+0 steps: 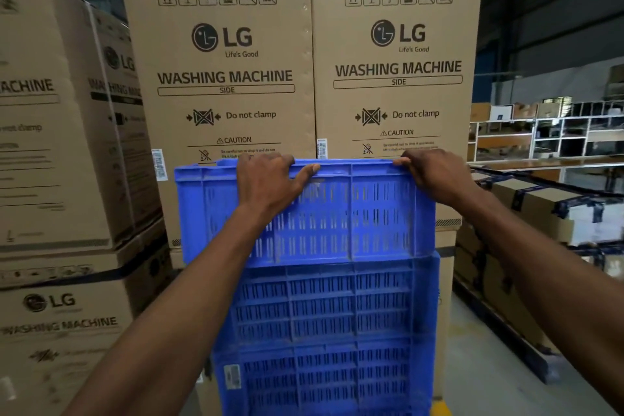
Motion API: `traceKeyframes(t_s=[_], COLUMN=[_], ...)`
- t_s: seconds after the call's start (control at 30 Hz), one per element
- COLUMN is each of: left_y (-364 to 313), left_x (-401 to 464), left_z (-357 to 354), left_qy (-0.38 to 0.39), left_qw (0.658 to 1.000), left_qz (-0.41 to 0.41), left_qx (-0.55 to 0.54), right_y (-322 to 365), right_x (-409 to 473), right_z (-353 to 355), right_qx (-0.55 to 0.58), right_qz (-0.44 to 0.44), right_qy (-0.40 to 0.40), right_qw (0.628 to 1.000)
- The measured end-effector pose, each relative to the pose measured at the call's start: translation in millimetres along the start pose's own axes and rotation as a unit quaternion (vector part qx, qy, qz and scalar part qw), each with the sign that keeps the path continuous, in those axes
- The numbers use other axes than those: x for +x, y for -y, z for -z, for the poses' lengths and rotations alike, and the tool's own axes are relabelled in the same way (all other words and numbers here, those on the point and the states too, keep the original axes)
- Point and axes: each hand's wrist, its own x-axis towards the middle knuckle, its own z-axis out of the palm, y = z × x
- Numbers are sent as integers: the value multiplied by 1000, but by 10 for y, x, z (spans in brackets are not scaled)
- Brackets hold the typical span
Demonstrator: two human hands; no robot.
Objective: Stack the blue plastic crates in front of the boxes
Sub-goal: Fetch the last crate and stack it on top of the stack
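Along the top rim of the upper blue crate [337, 213], the left hand [266, 186] and right hand [439, 179] each curl their fingers over the edge, thumbs on the near face, a firm grip on both sides. That crate sits atop a stack of lower blue crates [324, 331], shifted slightly left of them. Directly behind the upper crate stand two washing machine boxes [304, 78]. Right of it lie taped cartons [540, 209].
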Motion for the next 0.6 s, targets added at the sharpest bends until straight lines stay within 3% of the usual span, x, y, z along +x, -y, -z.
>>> traceKeyframes(t_s=[0.17, 0.37, 0.6], left_y=[295, 722, 950], left_x=[191, 225, -442], left_z=[-112, 21, -133], left_qy=[27, -12, -78], left_qw=[1000, 999, 995], left_qz=[-2, -25, 25], left_qx=[-2, -44, -51], right_y=[272, 685, 1085], right_x=[70, 99, -87], right_z=[34, 201, 103], right_qx=[-6, -13, -46], right_qz=[-26, -8, 46], right_qy=[-18, -72, -124], right_qw=[999, 997, 990])
